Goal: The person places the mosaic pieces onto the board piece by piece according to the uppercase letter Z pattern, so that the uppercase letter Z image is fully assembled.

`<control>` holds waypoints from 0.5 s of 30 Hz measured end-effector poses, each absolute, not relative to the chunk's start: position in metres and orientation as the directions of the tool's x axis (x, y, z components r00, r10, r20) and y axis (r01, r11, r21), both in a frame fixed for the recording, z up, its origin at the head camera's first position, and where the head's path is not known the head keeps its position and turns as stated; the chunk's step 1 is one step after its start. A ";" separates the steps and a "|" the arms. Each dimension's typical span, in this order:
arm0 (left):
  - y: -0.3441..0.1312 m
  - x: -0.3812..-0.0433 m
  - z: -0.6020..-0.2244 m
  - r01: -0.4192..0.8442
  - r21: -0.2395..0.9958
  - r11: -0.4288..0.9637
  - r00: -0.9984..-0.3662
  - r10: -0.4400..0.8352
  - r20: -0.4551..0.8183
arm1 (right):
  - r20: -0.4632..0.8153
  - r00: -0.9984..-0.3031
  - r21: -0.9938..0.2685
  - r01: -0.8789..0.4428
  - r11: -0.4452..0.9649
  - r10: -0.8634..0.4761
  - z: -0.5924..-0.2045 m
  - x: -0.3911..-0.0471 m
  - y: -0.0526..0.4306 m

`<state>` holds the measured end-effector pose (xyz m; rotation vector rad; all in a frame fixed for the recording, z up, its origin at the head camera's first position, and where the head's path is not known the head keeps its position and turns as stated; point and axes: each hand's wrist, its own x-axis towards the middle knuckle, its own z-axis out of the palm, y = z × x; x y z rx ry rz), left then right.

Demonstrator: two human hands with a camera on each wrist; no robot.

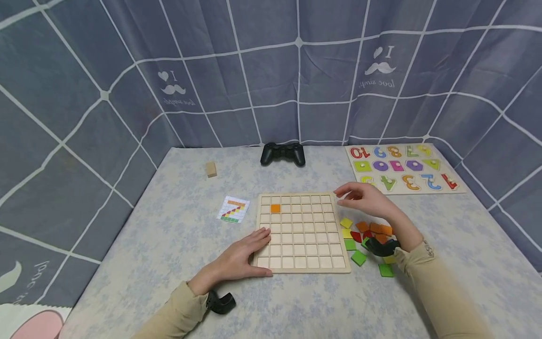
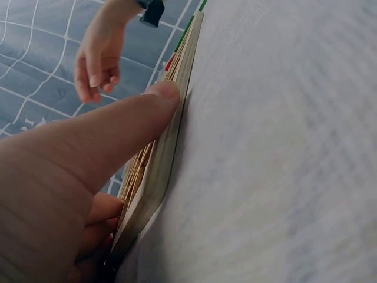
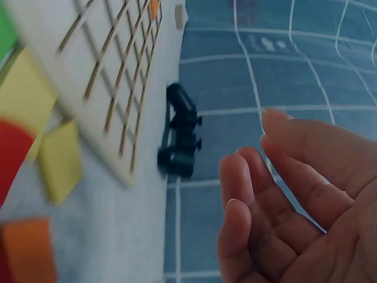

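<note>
A wooden grid board (image 1: 302,233) lies flat on the table, with one orange square tile (image 1: 275,208) in a cell near its upper left. My left hand (image 1: 243,256) rests on the board's left edge, thumb along the near rim and fingers over the side. Above the board's upper right corner hovers my right hand (image 1: 363,198), its fingers loosely bent; the right wrist view shows nothing between them. Beneath the right wrist lies a loose pile of tiles: yellow (image 1: 346,222), green (image 1: 358,257), orange (image 1: 386,230) and red (image 1: 356,236). My wristband partly hides them.
Left of the board lies a pattern card (image 1: 234,209) with orange, red, yellow and green shapes. Farther back are a small wooden block (image 1: 211,169) and a black game controller (image 1: 282,154). A number puzzle board (image 1: 402,169) occupies the back right, before the grey-blue curtain (image 1: 271,80).
</note>
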<state>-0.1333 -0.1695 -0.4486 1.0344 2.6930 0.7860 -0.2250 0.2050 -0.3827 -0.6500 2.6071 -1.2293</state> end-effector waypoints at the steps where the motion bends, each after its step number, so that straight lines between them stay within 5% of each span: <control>1: -0.170 -0.133 -0.448 0.579 0.523 0.626 -0.751 0.659 0.043 | 0.007 -0.893 -0.773 -0.290 0.565 -0.450 -0.385 -0.224 0.212; 15: -0.169 -0.132 -0.448 0.565 0.529 0.633 -0.760 0.649 0.036 | -0.132 -0.857 -0.799 -0.206 0.566 -0.498 -0.412 -0.218 0.260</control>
